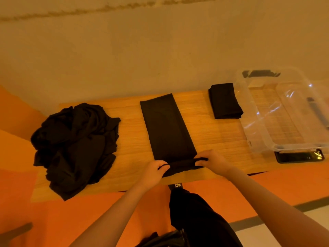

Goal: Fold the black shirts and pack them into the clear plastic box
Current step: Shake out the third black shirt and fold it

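The long wooden table [128,139] carries everything. On its right end sits the clear plastic box [252,107], with nothing black inside that I can see. At the left lies a crumpled heap of black shirts [76,147]. In the middle, a black shirt folded into a long strip [165,127] runs away from me; its near end is lifted and pinched at both corners by my left hand [155,171] and right hand [211,159]. A small folded black shirt [225,100] lies just beside the box.
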